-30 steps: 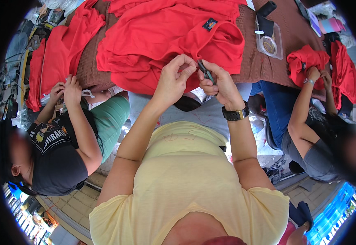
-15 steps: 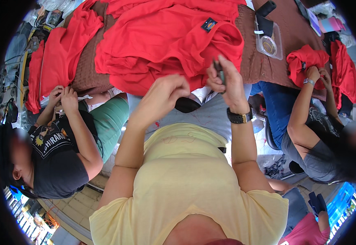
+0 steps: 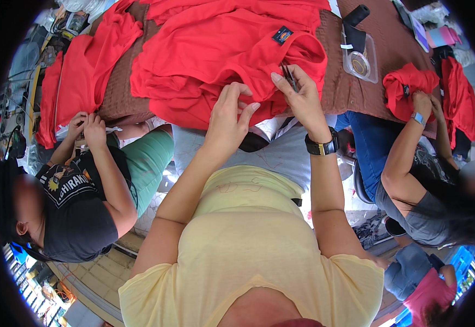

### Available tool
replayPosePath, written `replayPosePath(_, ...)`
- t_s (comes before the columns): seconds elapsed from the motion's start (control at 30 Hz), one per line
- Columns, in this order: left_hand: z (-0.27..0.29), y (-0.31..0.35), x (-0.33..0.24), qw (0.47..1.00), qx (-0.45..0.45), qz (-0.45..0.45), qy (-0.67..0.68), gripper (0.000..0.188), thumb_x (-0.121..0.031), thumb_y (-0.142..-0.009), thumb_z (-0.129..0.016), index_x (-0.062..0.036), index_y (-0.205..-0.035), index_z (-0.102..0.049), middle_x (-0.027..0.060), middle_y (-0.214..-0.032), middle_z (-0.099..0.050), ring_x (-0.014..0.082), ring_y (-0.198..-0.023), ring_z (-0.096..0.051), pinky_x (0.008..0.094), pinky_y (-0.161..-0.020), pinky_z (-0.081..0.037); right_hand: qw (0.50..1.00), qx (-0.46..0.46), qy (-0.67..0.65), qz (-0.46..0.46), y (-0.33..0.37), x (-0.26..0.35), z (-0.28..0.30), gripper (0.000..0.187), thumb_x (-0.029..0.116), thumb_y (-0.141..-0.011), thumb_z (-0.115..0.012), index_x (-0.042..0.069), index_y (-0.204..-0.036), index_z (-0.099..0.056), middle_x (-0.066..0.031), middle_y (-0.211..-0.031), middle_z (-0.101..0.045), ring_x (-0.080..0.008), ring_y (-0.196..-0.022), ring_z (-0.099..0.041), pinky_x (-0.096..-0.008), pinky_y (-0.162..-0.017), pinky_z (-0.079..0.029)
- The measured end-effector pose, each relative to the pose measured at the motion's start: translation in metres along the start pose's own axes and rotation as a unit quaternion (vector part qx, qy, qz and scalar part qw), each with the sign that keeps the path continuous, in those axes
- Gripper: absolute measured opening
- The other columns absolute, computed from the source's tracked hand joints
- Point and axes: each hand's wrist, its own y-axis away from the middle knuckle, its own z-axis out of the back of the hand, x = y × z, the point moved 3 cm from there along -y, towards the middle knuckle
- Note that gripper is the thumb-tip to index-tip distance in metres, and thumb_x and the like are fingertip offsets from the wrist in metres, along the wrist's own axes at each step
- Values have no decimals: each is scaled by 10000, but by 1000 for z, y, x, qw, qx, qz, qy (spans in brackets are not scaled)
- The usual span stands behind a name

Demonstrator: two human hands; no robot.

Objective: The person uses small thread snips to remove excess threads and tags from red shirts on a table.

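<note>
A red garment (image 3: 204, 60) lies bunched on the table in front of me, a dark label (image 3: 282, 35) showing near its collar. My right hand (image 3: 305, 103) grips a pair of small dark thread snips (image 3: 288, 77), blades pointing up over the garment's near right part. My left hand (image 3: 231, 114) is at the garment's near edge, thumb and fingers apart, with nothing visible in them. Whether its fingertips touch the cloth I cannot tell.
The table has a brown cloth (image 3: 338, 90). A clear plastic tray (image 3: 372, 68) with a tape roll (image 3: 358, 64) stands at right, beside a black cylinder (image 3: 356, 14). Co-workers sit on both sides, handling red garments (image 3: 87, 65). Another person in pink (image 3: 436, 289) is behind at lower right.
My right hand has turned and brought the snips to the cloth, blades now showing. My left hand has moved slightly right and its fingers have spread. The person in pink has shifted.
</note>
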Motion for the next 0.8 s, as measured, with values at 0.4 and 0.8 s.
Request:
replayPosePath(0.4,18,-20,-7,960,-32,-84,265,529,86,-909,-630,38,-1413,-478,70,-1319,-518,146,-1191,-567,283,-1019,-455,990,-114,-82,20,12,23,-6,184,154,-917,-735,31,-1029,-657,26,-796,-588,-20,-668,-494,-166,-557,-361)
replayPosePath(0.8,24,-24,-12,946,5,-33,323,541,128,-912,-567,51,-1434,-445,116,-1279,-567,154,-1135,-611,277,-982,-488,964,-124,149,180,18,52,-26,321,2,-835,-713,23,-1145,-634,-106,-1009,-611,-240,-923,-641,-329,-735,-524)
